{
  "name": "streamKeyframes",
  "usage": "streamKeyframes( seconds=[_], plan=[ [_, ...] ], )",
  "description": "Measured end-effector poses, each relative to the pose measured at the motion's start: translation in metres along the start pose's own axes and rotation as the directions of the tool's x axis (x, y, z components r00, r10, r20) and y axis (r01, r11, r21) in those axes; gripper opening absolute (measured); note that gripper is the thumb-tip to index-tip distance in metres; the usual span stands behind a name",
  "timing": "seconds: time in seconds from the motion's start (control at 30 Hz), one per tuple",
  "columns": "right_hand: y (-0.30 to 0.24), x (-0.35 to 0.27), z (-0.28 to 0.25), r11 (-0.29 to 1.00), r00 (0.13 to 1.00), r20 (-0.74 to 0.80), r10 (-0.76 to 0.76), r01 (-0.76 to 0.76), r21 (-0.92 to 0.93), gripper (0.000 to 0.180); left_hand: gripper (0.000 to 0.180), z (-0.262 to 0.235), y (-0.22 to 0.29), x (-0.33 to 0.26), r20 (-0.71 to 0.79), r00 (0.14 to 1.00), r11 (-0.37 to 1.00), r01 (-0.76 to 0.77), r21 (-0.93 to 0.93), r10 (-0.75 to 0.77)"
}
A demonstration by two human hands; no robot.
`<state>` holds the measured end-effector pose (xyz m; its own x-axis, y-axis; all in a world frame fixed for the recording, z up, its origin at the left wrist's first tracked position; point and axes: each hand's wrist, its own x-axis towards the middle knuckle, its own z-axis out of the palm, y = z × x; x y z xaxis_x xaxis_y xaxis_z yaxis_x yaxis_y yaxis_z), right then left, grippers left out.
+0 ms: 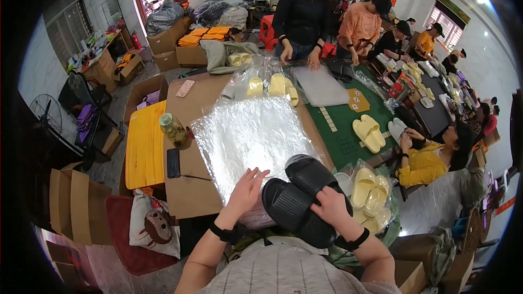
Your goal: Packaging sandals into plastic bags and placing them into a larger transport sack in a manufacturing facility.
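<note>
My right hand (331, 208) grips a pair of black slide sandals (289, 207), its fingers closed over the edge of one of them. The two slides lie against each other, just in front of my body. My left hand (246, 188) is open, its fingers stretched out at the near edge of a stack of clear, shiny plastic bags (250, 130). Whether its fingertips press on the top bag I cannot tell. To the right of the black slides, pale yellow slides (362, 188) lie in clear plastic wrapping.
On the brown cardboard table cover (190, 196) lie a dark phone (173, 163), a glass jar (172, 130) and a pink phone (185, 88). Yellow slides (369, 133) rest on the green mat (340, 155). Several co-workers stand or sit around, one in a yellow top (427, 166) at the right.
</note>
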<state>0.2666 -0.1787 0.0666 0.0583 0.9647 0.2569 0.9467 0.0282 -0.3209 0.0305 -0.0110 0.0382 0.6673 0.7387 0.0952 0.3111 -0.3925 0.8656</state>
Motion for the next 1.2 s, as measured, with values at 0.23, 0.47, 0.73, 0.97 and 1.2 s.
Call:
streamKeyframes(
  seconds=[0.23, 0.47, 0.73, 0.97, 1.2],
  plan=[
    [-0.009, 0.023, 0.006, 0.994, 0.994, -0.036, 0.108, -0.108, 0.000, 0.027, 0.042, -0.001, 0.024, -0.007, 0.042, 0.958, 0.829, -0.267, 0.491, 0.283],
    [-0.015, 0.052, 0.041, 0.987, 0.983, 0.091, 0.160, -0.159, -0.019, 0.027, 0.043, -0.002, 0.043, -0.009, 0.251, 0.867, 0.770, -0.498, 0.400, 0.430],
    [-0.018, 0.127, 0.085, 0.982, 0.978, -0.098, 0.185, -0.188, -0.030, 0.026, 0.045, -0.014, 0.059, -0.015, 0.254, 0.856, 0.801, -0.514, 0.306, 0.451],
    [-0.025, 0.219, 0.108, 0.920, 0.894, -0.222, 0.389, -0.388, 0.051, 0.035, 0.042, -0.032, 0.066, -0.015, 0.187, 0.859, 0.790, -0.511, 0.339, 0.476],
    [-0.061, 0.137, 0.086, 0.955, 0.933, -0.359, -0.002, 0.109, 0.277, 0.053, 0.038, -0.053, 0.028, -0.039, -0.048, 0.930, 0.882, -0.329, 0.337, 0.365]
  ],
)
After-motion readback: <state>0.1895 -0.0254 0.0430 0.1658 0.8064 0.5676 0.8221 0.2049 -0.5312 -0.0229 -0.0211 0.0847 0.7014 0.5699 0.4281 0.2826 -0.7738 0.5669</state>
